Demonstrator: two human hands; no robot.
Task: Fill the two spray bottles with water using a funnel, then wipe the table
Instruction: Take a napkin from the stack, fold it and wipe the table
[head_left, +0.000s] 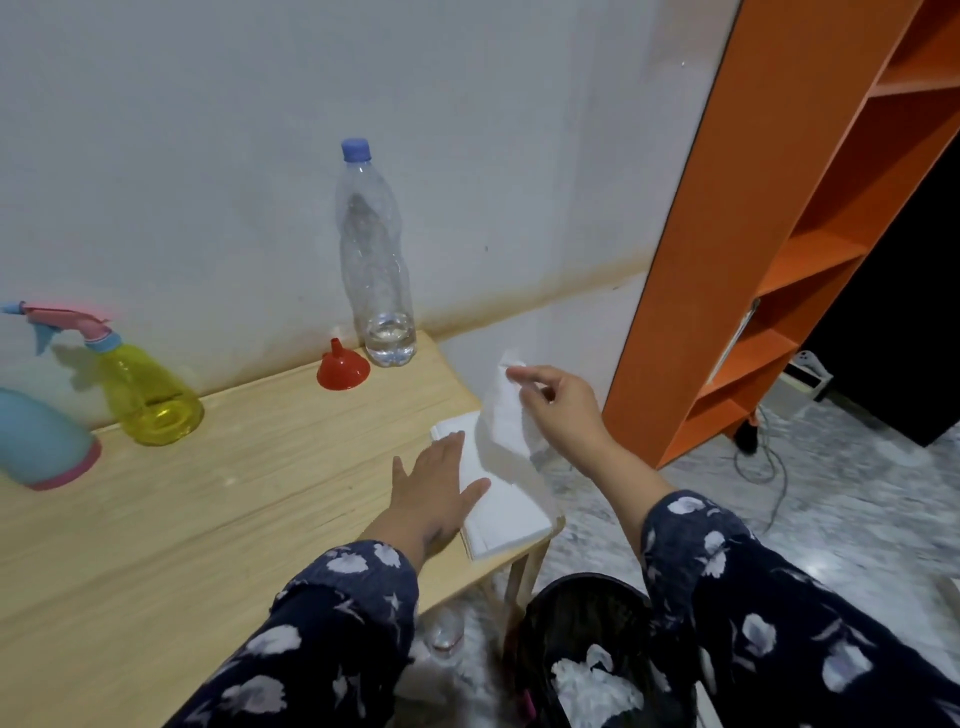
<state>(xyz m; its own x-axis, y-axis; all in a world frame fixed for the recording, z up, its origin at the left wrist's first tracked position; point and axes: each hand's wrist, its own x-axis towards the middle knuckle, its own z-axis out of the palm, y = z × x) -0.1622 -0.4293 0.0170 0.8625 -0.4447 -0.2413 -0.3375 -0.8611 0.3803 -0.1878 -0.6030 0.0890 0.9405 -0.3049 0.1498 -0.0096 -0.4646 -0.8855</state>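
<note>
While the left hand (435, 486) is lying flat on a stack of white tissues (506, 512), the right hand (558, 410) is pinching one raised tissue (501, 410).

Its grip is grasping that sheet at centre right of the frame, the left grip released; the stack is sitting at the wooden counter (208, 493)'s right corner, the yellow spray bottle (145, 387) and blue spray bottle (41, 441) are standing at far left, and the red funnel (343, 366) is resting mouth-down just beside the clear water bottle (376, 260) by the wall, upper centre.

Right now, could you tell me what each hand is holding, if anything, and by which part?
The right hand pinches a white tissue by its top corner. The left hand holds nothing; it lies flat on the tissue stack.
</note>
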